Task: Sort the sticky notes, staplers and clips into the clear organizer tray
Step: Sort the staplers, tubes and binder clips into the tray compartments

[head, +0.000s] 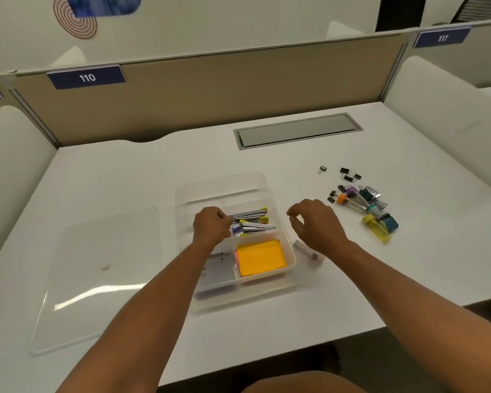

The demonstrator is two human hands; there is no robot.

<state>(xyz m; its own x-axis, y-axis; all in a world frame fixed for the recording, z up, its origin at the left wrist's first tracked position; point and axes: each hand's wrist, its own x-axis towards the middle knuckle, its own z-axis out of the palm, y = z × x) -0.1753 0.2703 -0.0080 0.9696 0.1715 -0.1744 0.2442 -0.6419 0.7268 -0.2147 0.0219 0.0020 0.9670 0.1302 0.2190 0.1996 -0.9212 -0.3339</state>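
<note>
The clear organizer tray (277,194) lies mid-table. Several small chrome staplers (254,221) with yellow and blue ends lie in its right middle compartment. My left hand (210,226) is over the tray, its curled fingers closed on the left end of a stapler. An orange stack of sticky notes (260,258) fills the near right compartment, with pink ones under it. My right hand (316,224) hovers just right of the tray, fingers loosely curled and holding nothing. A pile of binder clips (349,175) and coloured clips lies to the right on the table.
A clear lid (97,273) lies flat left of the tray. A grey flat item (217,272) sits in the tray's near left compartment. A small clear tube (306,251) lies under my right wrist. Capped tubes (376,228) lie among the clips. A cable hatch (296,130) is at the back.
</note>
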